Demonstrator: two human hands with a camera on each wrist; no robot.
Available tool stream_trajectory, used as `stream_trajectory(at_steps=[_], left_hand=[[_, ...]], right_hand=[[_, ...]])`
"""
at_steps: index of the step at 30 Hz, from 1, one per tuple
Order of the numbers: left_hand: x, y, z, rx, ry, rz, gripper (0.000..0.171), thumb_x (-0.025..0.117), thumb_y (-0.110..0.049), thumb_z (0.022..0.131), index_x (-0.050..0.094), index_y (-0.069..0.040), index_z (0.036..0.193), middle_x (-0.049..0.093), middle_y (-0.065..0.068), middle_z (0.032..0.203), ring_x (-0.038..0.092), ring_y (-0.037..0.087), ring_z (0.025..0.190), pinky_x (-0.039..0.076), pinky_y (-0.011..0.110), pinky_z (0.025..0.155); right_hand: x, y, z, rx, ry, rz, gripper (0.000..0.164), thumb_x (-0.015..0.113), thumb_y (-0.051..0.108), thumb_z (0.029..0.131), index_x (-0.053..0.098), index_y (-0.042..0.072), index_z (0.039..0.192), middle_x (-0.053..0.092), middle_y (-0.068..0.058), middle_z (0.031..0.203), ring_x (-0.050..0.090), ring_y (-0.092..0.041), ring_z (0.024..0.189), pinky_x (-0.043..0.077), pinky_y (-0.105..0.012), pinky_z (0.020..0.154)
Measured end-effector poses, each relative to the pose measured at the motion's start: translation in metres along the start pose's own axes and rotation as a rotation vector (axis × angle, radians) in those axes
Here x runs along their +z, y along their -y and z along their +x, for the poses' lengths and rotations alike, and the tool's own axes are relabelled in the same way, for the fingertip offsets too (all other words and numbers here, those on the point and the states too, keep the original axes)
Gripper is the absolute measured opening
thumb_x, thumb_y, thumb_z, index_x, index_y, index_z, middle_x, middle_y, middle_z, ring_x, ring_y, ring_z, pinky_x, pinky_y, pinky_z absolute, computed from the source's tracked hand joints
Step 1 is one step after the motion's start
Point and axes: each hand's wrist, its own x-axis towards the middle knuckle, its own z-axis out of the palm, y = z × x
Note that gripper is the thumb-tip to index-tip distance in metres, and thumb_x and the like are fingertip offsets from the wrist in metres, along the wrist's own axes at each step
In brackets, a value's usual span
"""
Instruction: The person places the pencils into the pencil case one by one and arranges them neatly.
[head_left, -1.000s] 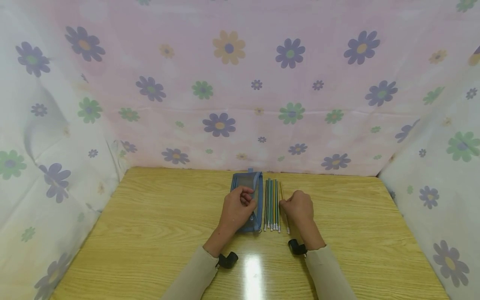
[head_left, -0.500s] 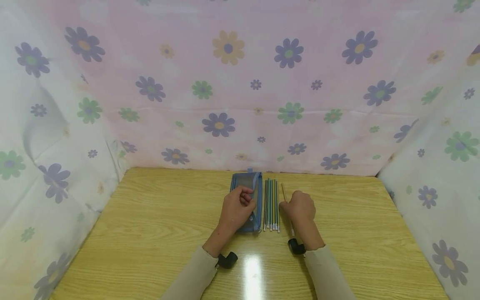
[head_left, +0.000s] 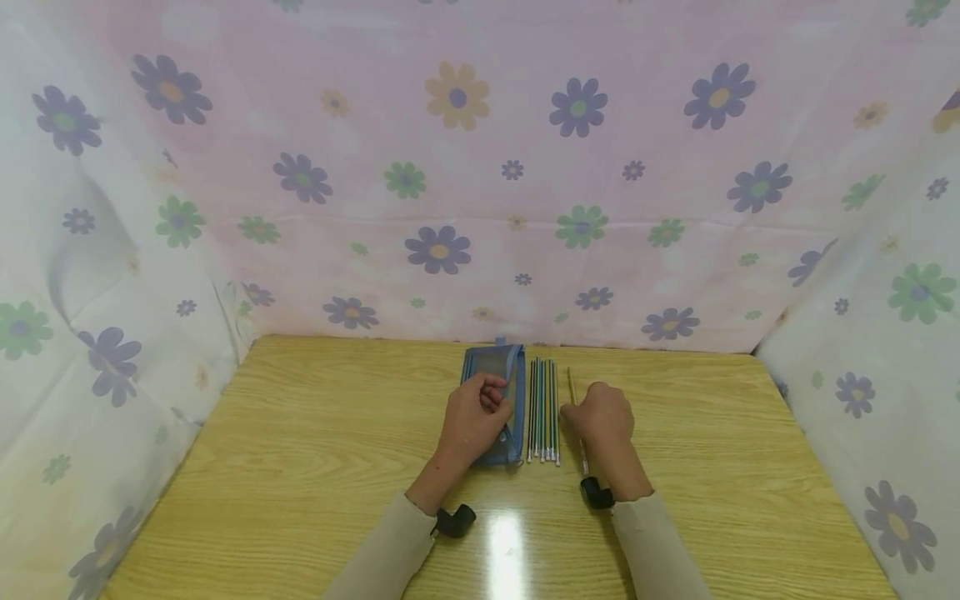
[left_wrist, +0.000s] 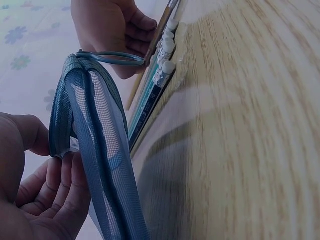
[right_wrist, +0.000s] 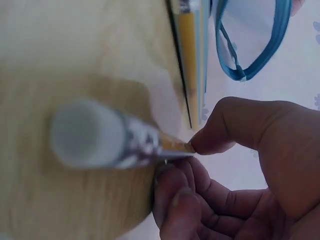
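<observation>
My left hand (head_left: 474, 421) pinches the opening edge of a blue mesh pencil case (head_left: 519, 400) between thumb and fingers. In the left wrist view the zipped case (left_wrist: 82, 145) gapes, its zip edge bowed away from the mesh. My right hand (head_left: 600, 417) pinches a yellowish pencil (head_left: 572, 385) midway along its length. Its white eraser (right_wrist: 87, 134) looms close in the right wrist view, the end tilted toward that camera. Between case and right hand, several striped pencils (head_left: 543, 408) lie side by side, erasers toward me.
The wooden table (head_left: 322, 433) ends at a flowered cloth (head_left: 525, 192) behind, with more cloth at both sides. Black wrist cameras hang under both wrists, the left camera (head_left: 456, 521) and the right camera (head_left: 597, 493). Bluish strips show inside the case's left side.
My right hand has shifted slightly right, carrying the pencil away from the row. The pencil's eraser end now reaches the right wrist camera in the head view. My left hand stays put.
</observation>
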Motion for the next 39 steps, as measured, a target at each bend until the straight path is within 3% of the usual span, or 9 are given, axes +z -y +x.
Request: stream_trajectory(at_steps=[13, 17, 22, 30, 39], left_hand=[[0.0, 0.002, 0.001, -0.01, 0.005, -0.006, 0.023, 0.073, -0.002, 0.094, 0.072, 0.001, 0.117, 0.068, 0.002, 0.089, 0.067, 0.012, 0.075, 0.059, 0.026, 0.069], [0.0, 0.002, 0.001, -0.015, 0.005, -0.007, 0.024, 0.072, -0.003, 0.093, 0.072, 0.0, 0.117, 0.068, 0.001, 0.089, 0.067, 0.012, 0.075, 0.059, 0.026, 0.069], [-0.001, 0.001, 0.0, -0.022, 0.008, -0.008, 0.024, 0.072, -0.004, 0.094, 0.072, -0.001, 0.117, 0.068, 0.001, 0.089, 0.066, 0.012, 0.075, 0.059, 0.027, 0.069], [-0.001, 0.003, 0.0, -0.028, 0.01, -0.007, 0.024, 0.072, -0.005, 0.094, 0.072, -0.001, 0.117, 0.068, 0.001, 0.089, 0.066, 0.011, 0.075, 0.059, 0.026, 0.068], [-0.001, 0.001, 0.001, -0.023, 0.006, -0.006, 0.024, 0.072, -0.004, 0.094, 0.072, 0.0, 0.117, 0.068, 0.001, 0.088, 0.067, 0.012, 0.075, 0.059, 0.027, 0.069]], right_hand=[[-0.002, -0.001, -0.002, -0.052, 0.04, 0.119, 0.043, 0.075, 0.02, 0.085, 0.047, 0.017, 0.053, 0.037, 0.005, 0.047, 0.033, -0.012, 0.042, 0.027, -0.026, 0.04], [-0.004, 0.0, -0.002, -0.066, 0.053, 0.153, 0.044, 0.076, 0.018, 0.087, 0.054, 0.013, 0.048, 0.04, 0.005, 0.044, 0.035, -0.012, 0.04, 0.029, -0.027, 0.041], [-0.005, 0.001, -0.003, -0.087, 0.055, 0.19, 0.039, 0.078, 0.019, 0.089, 0.067, 0.006, 0.054, 0.051, 0.002, 0.045, 0.042, -0.014, 0.041, 0.038, -0.029, 0.046], [-0.004, 0.003, -0.002, -0.116, 0.054, 0.25, 0.038, 0.076, 0.019, 0.091, 0.067, 0.007, 0.056, 0.055, 0.0, 0.049, 0.05, -0.016, 0.046, 0.042, -0.03, 0.05], [-0.006, 0.009, -0.004, -0.128, 0.063, 0.309, 0.032, 0.075, 0.016, 0.09, 0.071, 0.005, 0.061, 0.055, 0.001, 0.049, 0.047, -0.015, 0.047, 0.041, -0.03, 0.052]])
